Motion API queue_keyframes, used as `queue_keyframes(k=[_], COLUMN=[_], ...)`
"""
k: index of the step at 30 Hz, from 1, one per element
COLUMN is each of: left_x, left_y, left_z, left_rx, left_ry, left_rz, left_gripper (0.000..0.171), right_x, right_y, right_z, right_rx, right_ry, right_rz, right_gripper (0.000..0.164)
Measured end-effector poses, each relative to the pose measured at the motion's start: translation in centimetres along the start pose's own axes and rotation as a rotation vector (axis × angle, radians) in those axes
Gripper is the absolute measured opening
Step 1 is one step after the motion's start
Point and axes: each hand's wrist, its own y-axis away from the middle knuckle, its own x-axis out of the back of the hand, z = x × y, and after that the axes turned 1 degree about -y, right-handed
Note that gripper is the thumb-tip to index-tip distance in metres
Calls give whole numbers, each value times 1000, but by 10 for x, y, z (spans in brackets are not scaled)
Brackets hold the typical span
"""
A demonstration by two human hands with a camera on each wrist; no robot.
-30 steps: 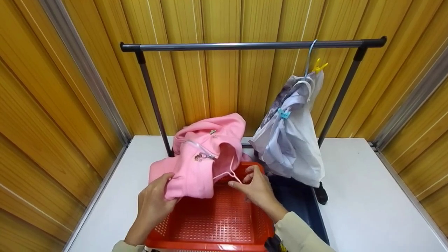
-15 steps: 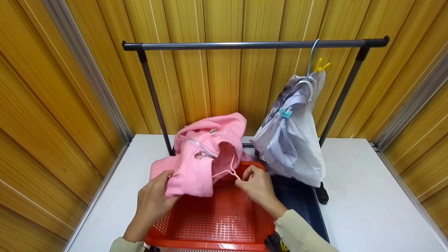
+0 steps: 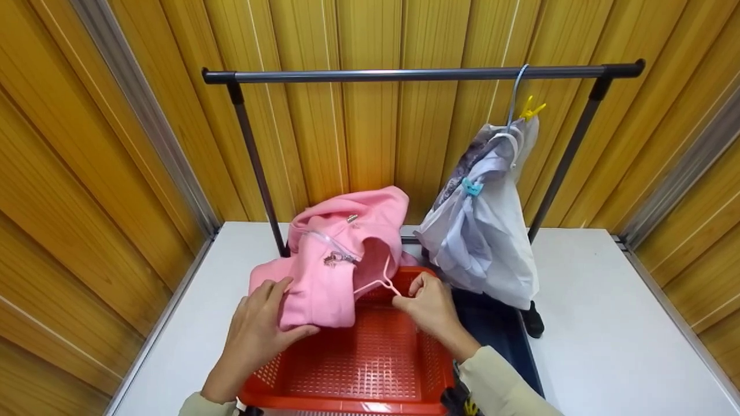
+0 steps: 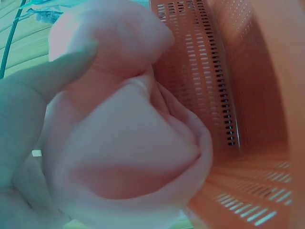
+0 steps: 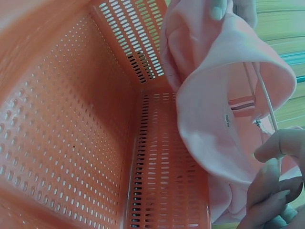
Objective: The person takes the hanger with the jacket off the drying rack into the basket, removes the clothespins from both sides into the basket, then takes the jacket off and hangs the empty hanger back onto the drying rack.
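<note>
A pink sweatshirt (image 3: 324, 289) with a zip and small metal ornaments lies bunched over the back left of a red basket (image 3: 370, 406). My left hand (image 3: 257, 326) holds its near-left edge, fingers on top and thumb along the lower edge. A fingertip of that hand presses the cloth in the right wrist view. From the sweatshirt's opening comes a thin pink hanger (image 3: 383, 282), its arms partly inside the cloth. My right hand (image 3: 430, 306) pinches the hanger's end between thumb and fingers, over the basket's right side. A small label (image 5: 227, 120) shows inside the opening.
Behind stands a clothes rack (image 3: 370, 75). On its right side a white and lilac garment (image 3: 491, 242) hangs from a hanger, with a blue clip (image 3: 472, 186) and a yellow clothes peg (image 3: 531, 108). A dark blue tray (image 3: 497, 341) lies right of the basket on the white table (image 3: 601, 323).
My left hand's fingers have shifted up onto the cloth and its thumb now stretches out along the lower edge. My right hand has moved slightly right, still pinching the hanger.
</note>
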Motion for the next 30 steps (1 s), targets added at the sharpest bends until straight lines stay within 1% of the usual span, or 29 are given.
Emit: queue_keyframes(k=[5,10,16,20,25,27,30], left_x=[-2,-8,-21,-29,-37,-40,-44], left_y=[-3,-8,-12,-13,-15,-15,-17], left_z=[10,29,52,62,70,73,75], left_rx=[-23,-44,-84,-71,-20,-9,-10], left_ry=[3,-24,-49,-103,-188,-206,-218], left_rz=[24,37,89,100,85,87,109], left_gripper=[95,97,102,106,108,109,108], right_x=[0,0,-1,0,0,0,0], right_y=[1,2,2,2,3,4,4], right_z=[0,0,2,1,1,1,1], right_rx=[-2,8,15,19,20,19,21], right_ry=[-2,2,12,10,20,29,38], right_rz=[2,16,39,45,43,43,46], right_gripper=[29,31,33,33,35,35,35])
